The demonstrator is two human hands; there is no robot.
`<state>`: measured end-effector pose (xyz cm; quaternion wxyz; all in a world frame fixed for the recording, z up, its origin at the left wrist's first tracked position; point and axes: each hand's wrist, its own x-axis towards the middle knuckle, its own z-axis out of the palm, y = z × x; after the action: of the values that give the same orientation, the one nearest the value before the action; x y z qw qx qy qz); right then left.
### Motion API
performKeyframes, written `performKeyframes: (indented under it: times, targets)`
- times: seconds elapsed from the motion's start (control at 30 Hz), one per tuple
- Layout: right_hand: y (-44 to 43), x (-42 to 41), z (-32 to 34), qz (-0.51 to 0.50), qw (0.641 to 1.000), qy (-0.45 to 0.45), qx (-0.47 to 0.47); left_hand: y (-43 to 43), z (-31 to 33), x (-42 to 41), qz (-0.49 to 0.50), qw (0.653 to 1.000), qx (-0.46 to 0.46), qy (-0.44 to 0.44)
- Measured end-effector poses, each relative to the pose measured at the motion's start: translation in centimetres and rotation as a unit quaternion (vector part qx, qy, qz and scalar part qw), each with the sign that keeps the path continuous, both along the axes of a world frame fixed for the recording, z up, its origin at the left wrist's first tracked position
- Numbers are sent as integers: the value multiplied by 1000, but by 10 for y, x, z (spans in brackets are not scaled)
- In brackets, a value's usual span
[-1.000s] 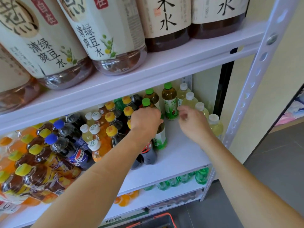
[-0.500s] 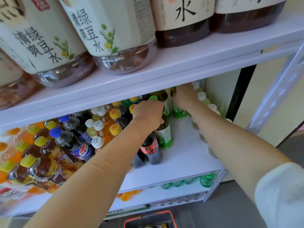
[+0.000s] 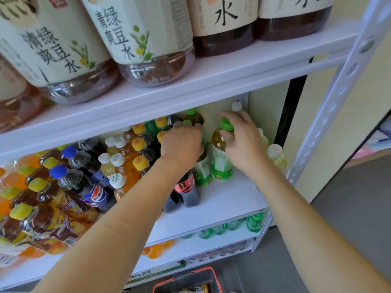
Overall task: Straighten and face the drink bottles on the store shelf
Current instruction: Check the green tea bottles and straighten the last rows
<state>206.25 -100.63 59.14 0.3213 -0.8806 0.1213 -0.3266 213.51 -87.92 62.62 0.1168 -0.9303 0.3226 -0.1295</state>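
Note:
On the middle shelf (image 3: 228,199) stand green-capped tea bottles. My right hand (image 3: 243,142) grips the neck of one green tea bottle (image 3: 221,159), fingers curled just under its green cap. My left hand (image 3: 182,142) is curled over the top of a neighbouring green tea bottle (image 3: 203,170), hiding its cap. Another green-capped bottle (image 3: 193,117) stands behind them. Dark cola bottles (image 3: 188,191) stand in front, under my left wrist.
Pale yellow, white-capped bottles (image 3: 275,155) line the right side by the perforated upright (image 3: 330,111). Orange, Pepsi and wrapped iced-tea bottles (image 3: 53,208) fill the left. Large jugs (image 3: 139,39) sit on the shelf above. A red-rimmed basket (image 3: 190,282) lies on the floor below.
My right hand went to the back of the shelf and has come forward with a green-capped tea bottle, beside the one under my left hand. My left hand has stayed put.

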Motion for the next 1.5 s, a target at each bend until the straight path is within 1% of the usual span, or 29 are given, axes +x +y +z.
performKeyframes:
  times: [0.03, 0.07, 0.1, 0.13, 0.17, 0.2, 0.23, 0.27, 0.33, 0.37, 0.43, 0.5, 0.57, 0.63, 0.7, 0.77, 0.83, 0.87, 0.9, 0.93, 0.97, 1.0, 1.07, 1.13, 1.17, 1.23, 1.33, 1.43, 1.5]
  targets:
    - [5, -13, 4, 8, 1000, -20, 18, 7, -1, -7, -40, 997, -64, 0]
    - [9, -25, 8, 22, 999, -30, 39, 14, -3, -16, -83, 985, -151, 32]
    - [11, -37, 11, 43, 996, -28, 68, 21, -4, -26, -117, 953, -258, 107]
    - [13, -49, 15, 67, 992, -19, 105, 27, -4, -36, -133, 893, -369, 219]
    - [13, -60, 19, 96, 984, -10, 152, 32, -5, -48, -133, 807, -452, 356]
    - [14, -70, 22, 129, 971, -10, 203, 37, -7, -61, -126, 711, -495, 484]
    - [14, -79, 26, 164, 953, -19, 254, 42, -13, -72, -116, 633, -505, 576]
    - [15, -87, 29, 200, 932, -36, 302, 47, -20, -81, -108, 600, -492, 622]
    - [19, -98, 34, 255, 884, -65, 387, 53, -31, -96, -109, 595, -469, 643]
    - [22, -101, 36, 270, 864, -74, 419, 54, -34, -102, -109, 588, -479, 643]
    - [29, -105, 36, 270, 846, -89, 450, 54, -37, -111, -109, 564, -523, 629]
    - [36, -109, 32, 247, 850, -93, 455, 54, -34, -121, -108, 543, -577, 600]
    - [42, -118, 22, 230, 861, -58, 449, 53, -30, -128, -89, 521, -621, 579]
    - [47, -132, 4, 233, 864, 15, 445, 53, -27, -130, -60, 498, -655, 565]
    - [58, -146, -16, 249, 855, 95, 446, 54, -24, -129, -52, 480, -682, 549]
    - [70, -154, -33, 229, 868, 126, 421, 54, -24, -129, -56, 485, -692, 532]
    - [76, -157, -44, 188, 887, 103, 410, 54, -25, -132, -60, 500, -687, 524]
    - [76, -158, -45, 183, 885, 94, 419, 55, -25, -132, -60, 506, -683, 523]
    - [75, -158, -45, 194, 872, 90, 440, 57, -23, -132, -59, 509, -680, 524]
    - [72, -160, -44, 219, 848, 88, 475, 59, -20, -129, -61, 508, -678, 528]
    - [69, -161, -43, 251, 812, 86, 520, 62, -15, -125, -66, 501, -675, 537]
    - [65, -163, -42, 282, 772, 84, 563, 65, -12, -120, -73, 487, -668, 557]
    - [59, -165, -41, 324, 703, 81, 628, 70, -4, -111, -97, 444, -645, 614]
    - [57, -165, -42, 352, 663, 77, 657, 73, 2, -104, -129, 399, -620, 663]
    - [58, -165, -43, 360, 652, 76, 663, 74, 4, -102, -140, 388, -614, 673]
    - [60, -163, -45, 369, 636, 75, 673, 72, 6, -101, -143, 396, -619, 663]
    - [64, -160, -44, 393, 616, 71, 679, 69, 5, -102, -118, 431, -651, 614]
    - [66, -158, -46, 393, 615, 64, 681, 67, 8, -103, -105, 446, -691, 559]
    - [67, -157, -51, 376, 626, 50, 682, 66, 9, -101, -95, 456, -714, 523]
